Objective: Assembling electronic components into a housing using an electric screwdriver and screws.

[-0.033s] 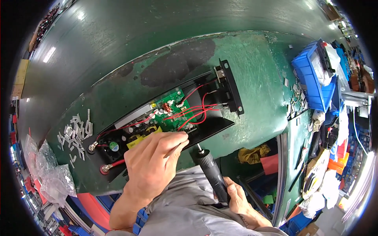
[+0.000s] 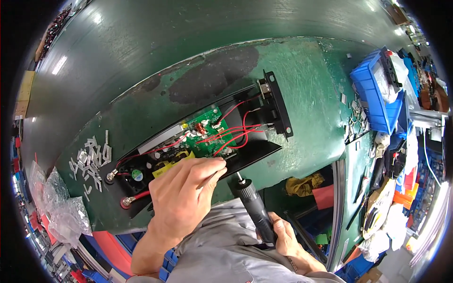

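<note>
A long black metal case (image 2: pixel 255 153) lies open on the bench, with a green circuit board (image 2: pixel 203 146), red wires (image 2: pixel 240 128) and a small fan (image 2: pixel 137 175) inside. Over its near wall is my left hand (image 2: pixel 184 193), fingers bent and pressed together; whatever they pinch is hidden. My right hand (image 2: pixel 284 235) grips a black electric screwdriver (image 2: pixel 255 207) at its lower end. The screwdriver's bit points up toward the near wall of the case, just right of my left fingertips; contact cannot be made out. A black end panel (image 2: pixel 277 106) stands at the case's right end.
Small pale metal strips (image 2: pixel 92 158) are heaped left of the case, beside clear plastic bags (image 2: pixel 61 203). At the right, more small metal pieces (image 2: pixel 356 122) lie near a blue bin (image 2: pixel 370 89). An opening in the bench at lower right shows a crumpled yellow-brown bag (image 2: pixel 304 184).
</note>
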Action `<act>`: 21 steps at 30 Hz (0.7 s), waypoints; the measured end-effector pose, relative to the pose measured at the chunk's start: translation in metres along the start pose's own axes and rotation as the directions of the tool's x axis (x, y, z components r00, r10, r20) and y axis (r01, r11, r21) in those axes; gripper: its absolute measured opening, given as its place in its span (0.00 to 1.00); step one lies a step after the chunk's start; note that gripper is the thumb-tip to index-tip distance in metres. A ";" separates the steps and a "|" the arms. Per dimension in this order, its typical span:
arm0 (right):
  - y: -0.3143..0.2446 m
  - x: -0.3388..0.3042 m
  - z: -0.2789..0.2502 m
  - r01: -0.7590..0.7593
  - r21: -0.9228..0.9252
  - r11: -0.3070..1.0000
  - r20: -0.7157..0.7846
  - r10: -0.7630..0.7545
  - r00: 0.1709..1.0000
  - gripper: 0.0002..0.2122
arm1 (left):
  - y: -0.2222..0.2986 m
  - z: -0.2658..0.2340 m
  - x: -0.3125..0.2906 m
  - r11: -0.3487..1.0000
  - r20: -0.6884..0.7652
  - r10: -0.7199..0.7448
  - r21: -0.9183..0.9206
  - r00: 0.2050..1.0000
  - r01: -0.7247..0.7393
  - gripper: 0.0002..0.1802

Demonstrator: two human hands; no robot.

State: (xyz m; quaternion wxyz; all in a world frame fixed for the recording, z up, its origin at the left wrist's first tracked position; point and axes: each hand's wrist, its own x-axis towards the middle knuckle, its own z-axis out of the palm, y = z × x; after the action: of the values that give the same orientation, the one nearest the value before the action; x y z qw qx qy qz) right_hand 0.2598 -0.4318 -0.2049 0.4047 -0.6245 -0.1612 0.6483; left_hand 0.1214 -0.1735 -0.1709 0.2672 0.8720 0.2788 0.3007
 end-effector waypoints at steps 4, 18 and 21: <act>0.000 -0.001 -0.006 -0.044 0.145 0.988 0.086 0.032 0.996 0.43 | 0.000 -0.003 0.003 1.000 0.020 0.016 0.005 1.000 -0.016 0.15; -0.008 -0.002 0.002 -0.116 -0.018 0.993 0.059 0.117 0.991 0.21 | 0.029 -0.014 0.017 0.962 0.333 -0.068 0.272 0.940 -0.027 0.18; 0.000 -0.002 0.000 -0.112 -0.040 0.993 0.062 0.115 0.991 0.21 | 0.024 -0.007 0.015 0.947 0.382 -0.074 0.316 0.921 -0.055 0.21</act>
State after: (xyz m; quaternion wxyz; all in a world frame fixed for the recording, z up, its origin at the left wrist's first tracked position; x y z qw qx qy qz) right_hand 0.2597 -0.4336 -0.2040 0.3502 -0.6188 -0.1502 0.6869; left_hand 0.1349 -0.1787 -0.1452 0.1734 0.9445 0.2697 0.0709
